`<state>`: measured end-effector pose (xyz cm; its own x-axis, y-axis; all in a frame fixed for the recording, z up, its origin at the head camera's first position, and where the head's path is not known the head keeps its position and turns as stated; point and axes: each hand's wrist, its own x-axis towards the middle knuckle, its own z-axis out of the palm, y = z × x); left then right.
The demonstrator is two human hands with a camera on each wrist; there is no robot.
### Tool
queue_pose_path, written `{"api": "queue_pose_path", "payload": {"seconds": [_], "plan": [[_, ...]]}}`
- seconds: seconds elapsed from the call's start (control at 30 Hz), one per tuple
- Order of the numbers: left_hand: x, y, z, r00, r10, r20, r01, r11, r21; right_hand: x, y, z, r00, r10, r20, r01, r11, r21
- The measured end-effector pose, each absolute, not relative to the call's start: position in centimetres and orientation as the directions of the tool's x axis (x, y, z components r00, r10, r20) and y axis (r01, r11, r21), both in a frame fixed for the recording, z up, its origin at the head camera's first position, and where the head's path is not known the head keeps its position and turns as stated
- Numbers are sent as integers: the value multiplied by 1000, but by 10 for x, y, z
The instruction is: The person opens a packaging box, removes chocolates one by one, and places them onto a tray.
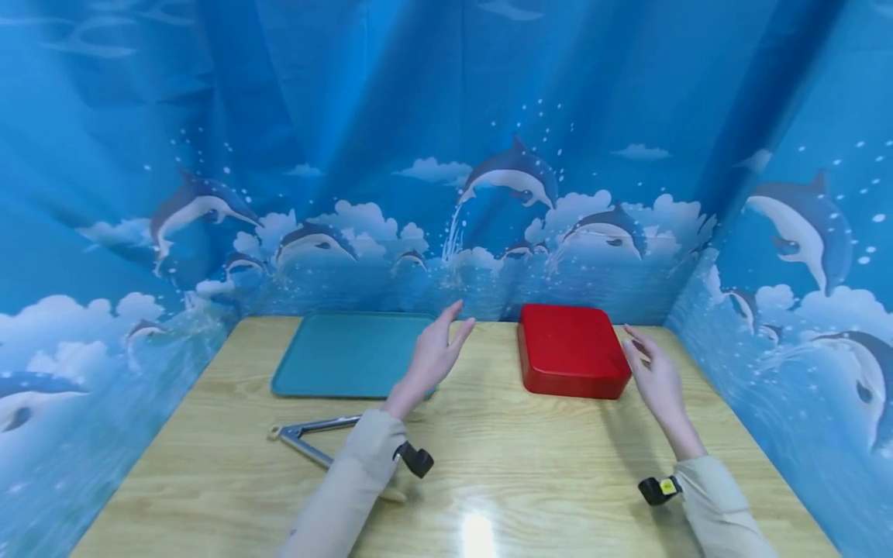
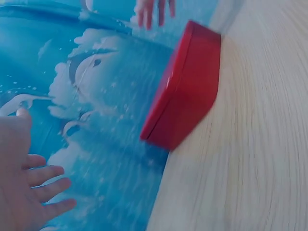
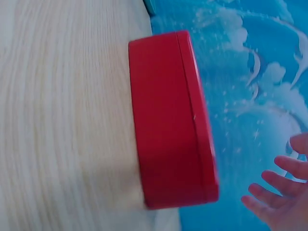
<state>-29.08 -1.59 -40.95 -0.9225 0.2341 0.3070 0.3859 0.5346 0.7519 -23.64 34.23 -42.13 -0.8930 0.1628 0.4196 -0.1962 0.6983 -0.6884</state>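
A red lidded box (image 1: 572, 345) sits near the back of the table, right of the middle. My right hand (image 1: 656, 380) is just beside its right side, fingers extended and holding nothing. In the right wrist view the box (image 3: 166, 120) shows its side wall and the thin seam of its lid, with the fingers (image 3: 274, 192) apart from it. My left hand (image 1: 434, 353) hovers to the left of the box, over the right edge of a teal tray (image 1: 349, 356). Its fingers (image 2: 45, 175) are spread and hold nothing.
Metal tongs (image 1: 307, 446) lie spread on the wooden table (image 1: 530, 465), partly hidden under my left forearm. Blue curtains (image 1: 418, 116) printed with dolphins stand at the back and both sides, right behind the tray and box.
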Motion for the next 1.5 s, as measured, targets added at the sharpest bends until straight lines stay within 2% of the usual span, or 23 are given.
{"api": "queue_pose_path", "payload": {"seconds": [0.17,0.3,0.43,0.67,0.83,0.97,1.17,1.5], "plan": [[-295,16,-412,-917,245,315,395,449,802,-243,359,-431,-914,221,341,-142,612,-778],[-299,40,-423,-908,251,335,412,388,825,-246,371,-439,-946,213,246,-154,373,-915],[-305,61,-435,-921,240,307,378,354,856,-249,379,-442,-972,168,166,-126,224,-966],[-312,84,-448,-968,245,54,89,135,987,-255,381,-445,-993,117,34,-5,239,-971],[-313,92,-452,-977,211,-20,-8,58,998,-255,381,-446,-993,120,-12,51,323,-945],[-312,97,-452,-985,171,-27,-15,68,998,-255,381,-448,-988,151,-37,94,391,-915],[-310,99,-451,-993,105,-61,-42,177,983,-256,377,-447,-980,191,-62,136,401,-906],[-307,90,-448,-993,88,-73,-47,265,963,-251,366,-443,-976,203,-73,161,461,-873]]}}
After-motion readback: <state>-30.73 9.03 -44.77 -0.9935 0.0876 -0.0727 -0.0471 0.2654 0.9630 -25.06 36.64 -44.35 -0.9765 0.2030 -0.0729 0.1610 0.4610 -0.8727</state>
